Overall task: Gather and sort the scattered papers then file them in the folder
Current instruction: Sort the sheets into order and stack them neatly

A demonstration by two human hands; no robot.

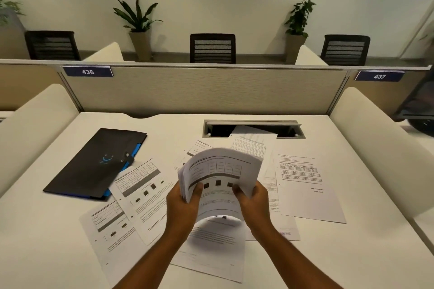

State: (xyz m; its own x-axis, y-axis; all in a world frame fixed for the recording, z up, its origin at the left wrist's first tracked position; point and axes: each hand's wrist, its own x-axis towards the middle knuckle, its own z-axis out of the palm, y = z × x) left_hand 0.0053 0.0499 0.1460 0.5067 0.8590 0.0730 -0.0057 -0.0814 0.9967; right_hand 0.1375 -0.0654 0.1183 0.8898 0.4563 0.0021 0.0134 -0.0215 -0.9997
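Wide white desk [340, 253], and plenty of bare top on the near right and near left, out to both side edges. A low partition [206, 91] walls off the back edge, and cream side panels [380, 143] close in left and right. At the back of the desk, a cable slot [253, 128] lies open, one sheet's far corner poking over it.

The black folder [94, 164] lies closed, angled on the left, blue tabs peeking from its right edge; its near corner overlaps a loose sheet. Loose sheets [307, 185] fan across the middle: one flat on the right, several overlapping on the left, one under the forearms reaching close to the near edge.

Now the stack [220, 171], lifted off the desk at centre, bowed upward. Left hand [185, 202] grips its left edge, thumb on top, fingers curled under. Right hand [251, 197] pinches the right side, thumb on the printed face. The stack's lower edge blurs, and its sheet count is anyone's guess. The printed text is too small to read. Both arms are cut off by the bottom of the view.
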